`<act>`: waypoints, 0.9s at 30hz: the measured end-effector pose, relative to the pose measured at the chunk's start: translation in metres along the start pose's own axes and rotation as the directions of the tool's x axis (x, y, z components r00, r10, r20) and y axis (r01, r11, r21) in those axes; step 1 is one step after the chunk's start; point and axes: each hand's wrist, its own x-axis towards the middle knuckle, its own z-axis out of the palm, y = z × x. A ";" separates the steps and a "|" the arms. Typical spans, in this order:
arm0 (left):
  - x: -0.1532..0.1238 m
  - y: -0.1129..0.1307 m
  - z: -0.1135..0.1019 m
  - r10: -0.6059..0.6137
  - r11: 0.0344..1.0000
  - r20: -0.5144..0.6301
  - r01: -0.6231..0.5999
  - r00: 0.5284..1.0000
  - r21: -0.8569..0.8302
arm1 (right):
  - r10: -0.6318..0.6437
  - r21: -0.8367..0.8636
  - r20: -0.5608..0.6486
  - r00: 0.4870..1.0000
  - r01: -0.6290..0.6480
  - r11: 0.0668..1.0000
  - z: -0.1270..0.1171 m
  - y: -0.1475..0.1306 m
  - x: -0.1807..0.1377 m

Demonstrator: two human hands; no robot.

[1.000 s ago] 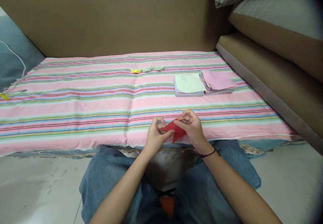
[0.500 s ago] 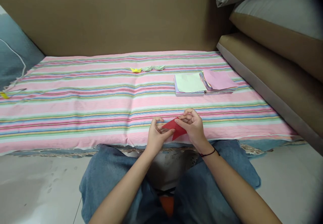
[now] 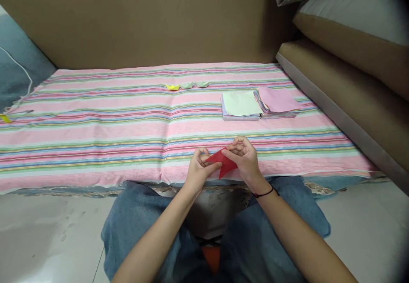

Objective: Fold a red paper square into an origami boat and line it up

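Note:
A folded piece of red paper (image 3: pixel 226 169) is held between my two hands, just above the near edge of the striped cloth. My left hand (image 3: pixel 198 169) pinches its left corner between thumb and fingers. On the other side, my right hand (image 3: pixel 246 160) grips the paper's upper right part, its thumb lying across the front. A pointed flap hangs down between the hands. Part of the paper is hidden behind my right thumb and fingers.
Beyond my hands lie two stacks of square paper, one topped by a pale green sheet (image 3: pixel 242 104), the other by a pink sheet (image 3: pixel 278 100). Farther back sit a yellow paper boat (image 3: pixel 173 87) and two pale green ones (image 3: pixel 202 84). Cushions (image 3: pixel 345 91) rise at the right.
Both hands keep their hold on the red paper, which has barely shifted. The view has moved very slightly.

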 end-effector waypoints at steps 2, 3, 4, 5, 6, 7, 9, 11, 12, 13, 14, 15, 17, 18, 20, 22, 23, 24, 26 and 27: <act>0.000 0.001 -0.001 -0.008 1.000 0.018 0.007 1.000 0.010 | 0.001 -0.004 0.002 1.000 -0.001 1.000 0.000 0.000 0.000; -0.001 0.002 -0.001 -0.012 1.000 0.034 0.011 0.999 0.014 | 0.000 -0.009 0.001 1.000 0.000 1.000 0.000 -0.001 0.000; -0.001 0.003 -0.001 -0.016 1.000 0.051 0.015 0.999 0.018 | 0.000 -0.013 0.002 1.000 0.000 1.000 -0.001 -0.001 0.000; -0.001 0.003 -0.002 -0.018 1.000 0.068 0.016 0.998 0.021 | 0.000 -0.017 0.005 1.000 0.000 1.000 -0.001 -0.001 0.000; -0.001 0.004 -0.002 -0.019 1.000 0.080 0.017 0.997 0.023 | 0.001 -0.017 0.011 1.000 -0.001 1.000 -0.002 -0.001 0.000; -0.001 0.004 -0.003 -0.018 1.000 0.087 0.016 0.996 0.024 | 0.001 -0.014 0.019 1.000 -0.001 1.000 -0.002 -0.001 0.000; -0.001 0.005 -0.004 -0.015 0.999 0.077 0.013 0.997 0.035 | -0.002 -0.004 0.036 0.999 0.003 1.000 -0.003 -0.002 -0.001; -0.001 0.005 -0.005 -0.008 0.998 0.058 0.005 0.998 0.055 | -0.011 -0.003 0.049 0.999 0.011 1.000 -0.003 -0.002 -0.001; 0.000 0.006 -0.006 -0.006 0.998 0.052 0.003 0.999 0.065 | -0.016 -0.006 0.055 0.998 0.016 1.000 -0.002 -0.002 -0.001; 0.000 0.006 -0.006 -0.006 0.997 0.048 0.002 0.999 0.074 | -0.020 -0.008 0.059 0.998 0.020 1.000 -0.002 -0.002 -0.001; 0.000 0.007 -0.006 -0.007 0.997 0.048 0.003 0.999 0.078 | -0.021 -0.010 0.063 0.998 0.022 1.000 -0.002 -0.003 -0.001; 0.001 0.007 -0.006 -0.008 0.997 0.049 0.004 0.999 0.080 | -0.022 -0.012 0.064 0.998 0.022 1.000 -0.002 -0.002 -0.001; 0.001 0.008 -0.007 -0.009 0.997 0.053 0.005 0.999 0.076 | -0.019 -0.019 0.061 0.998 0.021 1.000 -0.002 -0.002 -0.001; 0.001 0.009 -0.007 -0.010 0.998 0.060 0.006 0.998 0.069 | -0.017 -0.022 0.057 0.998 0.018 1.000 -0.002 -0.002 0.000; 0.001 0.009 -0.007 -0.015 0.998 0.071 0.011 0.997 0.056 | -0.018 -0.027 0.047 0.999 0.020 0.999 -0.003 -0.002 0.001; 0.000 0.009 -0.008 -0.023 0.998 0.057 0.019 0.998 0.067 | -0.030 -0.033 0.042 0.999 0.032 0.999 -0.004 -0.003 0.002; 0.000 0.009 -0.009 -0.025 0.997 0.038 0.022 0.999 0.080 | -0.037 -0.041 0.041 0.998 0.039 0.998 -0.005 -0.003 0.002; -0.001 0.009 -0.009 -0.024 0.995 0.016 0.022 1.000 0.094 | -0.042 -0.052 0.041 0.998 0.044 0.998 -0.006 -0.003 0.002; -0.001 0.009 -0.010 -0.015 0.993 -0.023 0.017 1.000 0.113 | -0.045 -0.070 0.042 0.998 0.048 0.996 -0.007 -0.003 0.002; -0.001 0.009 -0.010 -0.009 0.993 -0.034 0.013 0.999 0.114 | -0.044 -0.073 0.041 0.998 0.047 0.996 -0.007 -0.003 0.002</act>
